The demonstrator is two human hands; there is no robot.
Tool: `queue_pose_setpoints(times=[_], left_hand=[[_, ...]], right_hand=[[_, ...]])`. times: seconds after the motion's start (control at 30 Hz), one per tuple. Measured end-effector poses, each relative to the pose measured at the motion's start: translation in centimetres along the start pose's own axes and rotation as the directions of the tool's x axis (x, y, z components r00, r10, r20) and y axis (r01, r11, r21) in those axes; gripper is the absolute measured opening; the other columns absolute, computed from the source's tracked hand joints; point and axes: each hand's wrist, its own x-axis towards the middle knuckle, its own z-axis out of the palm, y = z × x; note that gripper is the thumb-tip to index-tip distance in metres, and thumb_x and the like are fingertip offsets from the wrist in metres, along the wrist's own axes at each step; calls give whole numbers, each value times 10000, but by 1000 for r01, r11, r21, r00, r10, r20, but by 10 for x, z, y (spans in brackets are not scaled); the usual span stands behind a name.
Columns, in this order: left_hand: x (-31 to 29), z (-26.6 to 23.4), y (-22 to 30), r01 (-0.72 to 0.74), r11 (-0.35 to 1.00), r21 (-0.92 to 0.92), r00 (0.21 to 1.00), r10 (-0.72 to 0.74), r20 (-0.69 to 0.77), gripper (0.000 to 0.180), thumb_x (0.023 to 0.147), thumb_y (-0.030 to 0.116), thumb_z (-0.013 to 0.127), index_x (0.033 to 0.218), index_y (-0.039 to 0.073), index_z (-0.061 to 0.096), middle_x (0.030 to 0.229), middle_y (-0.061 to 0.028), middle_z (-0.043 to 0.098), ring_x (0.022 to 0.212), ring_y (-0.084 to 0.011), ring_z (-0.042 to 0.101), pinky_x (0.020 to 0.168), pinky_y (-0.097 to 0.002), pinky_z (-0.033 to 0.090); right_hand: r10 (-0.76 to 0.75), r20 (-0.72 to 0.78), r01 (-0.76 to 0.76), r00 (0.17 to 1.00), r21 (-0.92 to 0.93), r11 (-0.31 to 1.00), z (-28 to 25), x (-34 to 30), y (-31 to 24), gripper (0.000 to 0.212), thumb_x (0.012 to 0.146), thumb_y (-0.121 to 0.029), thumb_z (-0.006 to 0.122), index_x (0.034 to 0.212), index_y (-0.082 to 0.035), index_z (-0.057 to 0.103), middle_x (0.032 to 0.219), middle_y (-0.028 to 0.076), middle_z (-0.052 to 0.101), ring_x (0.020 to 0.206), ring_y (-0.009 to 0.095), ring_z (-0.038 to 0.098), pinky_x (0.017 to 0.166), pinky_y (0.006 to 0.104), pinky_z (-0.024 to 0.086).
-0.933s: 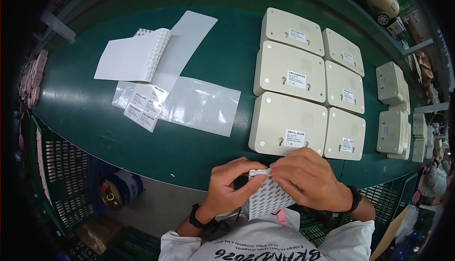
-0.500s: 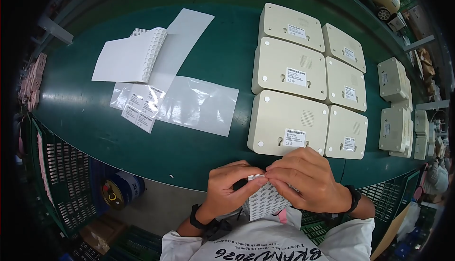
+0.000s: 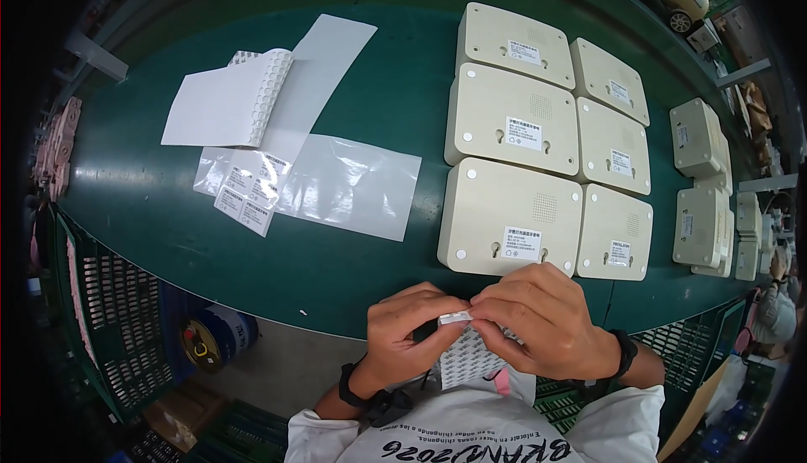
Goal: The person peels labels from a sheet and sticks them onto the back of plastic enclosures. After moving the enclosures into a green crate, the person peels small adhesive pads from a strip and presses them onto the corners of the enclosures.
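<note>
Over green belt [image 3: 353, 278], left hand [image 3: 412, 337] and right hand [image 3: 538, 324] both pinch a dotted pad sheet [image 3: 466, 354].

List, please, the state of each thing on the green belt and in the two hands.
Left hand: pinching the dotted sheet's top edge.
Right hand: pinching the same edge.
Dotted sheet: held upright near the chest.
Beige housings: lying flat, label side up.
Sticker pad: lying flat, top sheet folded back.
Clear bag: flat.
Label strip: lying on the bag.

Your left hand [image 3: 412, 337] and right hand [image 3: 538, 320] hid most of the dotted sheet [image 3: 462, 362]; whatever your fingertips pinched at its top edge was too small to tell.
</note>
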Motion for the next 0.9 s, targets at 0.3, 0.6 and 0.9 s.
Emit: queue_pose_setpoints(times=[0.3, 0.6, 0.9], left_hand=[[3, 2, -2, -19, 1000, 23, 1000, 19, 7, 221, 727, -114, 735, 944, -73, 714, 819, -137, 722, 683, -209, 643, 601, -287, 484], [3, 5, 3, 41, 997, 71, 999, -42, 12, 229, 722, -118, 737, 944, -69, 713, 822, -155, 723, 681, -215, 648, 589, -291, 480], [2, 3, 3, 48, 993, 110, 999, -49, 14, 228, 744, -98, 773, 961, -48, 720, 842, -137, 734, 701, -243, 676, 623, -313, 517]], right_hand=[[82, 89, -93, 993, 123, 988, -13, 3, 1, 263, 745, -22, 818, 955, -41, 661, 1010, 94, 704, 887, 258, 651, 738, 337, 499], [430, -83, -432, 899, -3, 902, -97, 32, 58, 90, 984, -100, 605, 995, -10, 599, 1178, 111, 638, 969, 212, 612, 846, 305, 471], [510, 39, -510, 859, -13, 860, -82, 31, 97, 87, 1009, -109, 576, 1004, -23, 587, 1255, 88, 540, 940, 191, 578, 829, 288, 474]])
